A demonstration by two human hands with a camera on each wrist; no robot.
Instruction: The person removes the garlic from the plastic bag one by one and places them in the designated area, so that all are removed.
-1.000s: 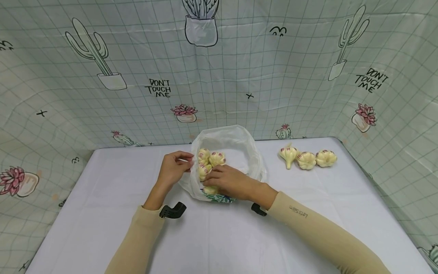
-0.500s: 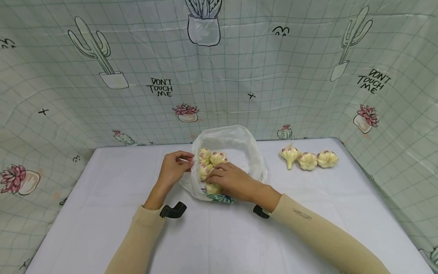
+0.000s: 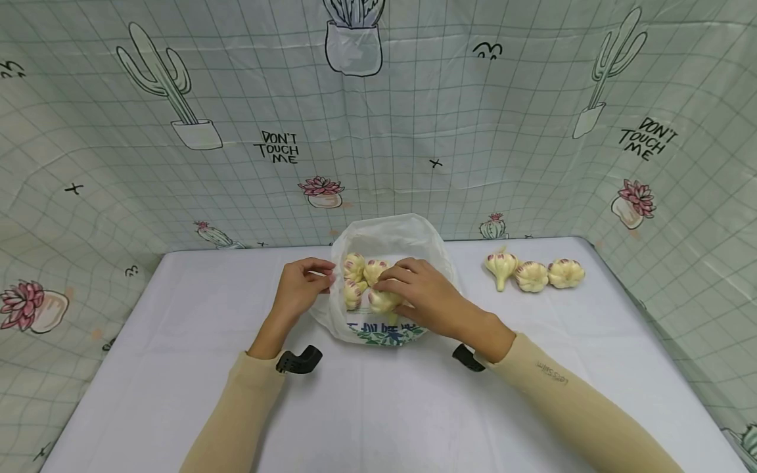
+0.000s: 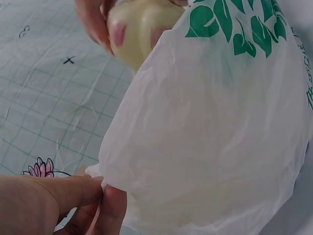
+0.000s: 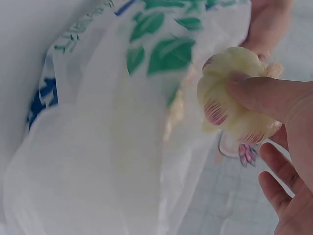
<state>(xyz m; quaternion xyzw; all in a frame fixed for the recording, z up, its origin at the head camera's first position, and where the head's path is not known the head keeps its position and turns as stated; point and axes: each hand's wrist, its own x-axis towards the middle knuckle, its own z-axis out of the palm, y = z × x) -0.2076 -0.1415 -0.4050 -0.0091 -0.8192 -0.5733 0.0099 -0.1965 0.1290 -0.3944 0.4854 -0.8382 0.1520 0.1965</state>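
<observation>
A white plastic bag (image 3: 408, 230) with green leaf print stands with its mouth wide at the table's middle. My left hand (image 3: 301, 287) pinches its left rim between thumb and fingers, as the left wrist view also shows. Over the bag's mouth, my right hand (image 3: 428, 295) grips a garlic bulb (image 5: 239, 95) between thumb and fingers. Inside the bag, on the left, lie several other garlic bulbs (image 3: 353, 294). In the left wrist view the held bulb (image 4: 142, 29) shows above the bag's edge.
Three more garlic bulbs (image 3: 531, 276) lie in a row on the white-covered table (image 3: 367, 407) at the back right. A patterned curtain (image 3: 378, 144) hangs behind the table and along both sides.
My right hand has lifted and moved right, bringing a garlic bulb up from the front of the bag's inside. My left hand stays on the rim.
</observation>
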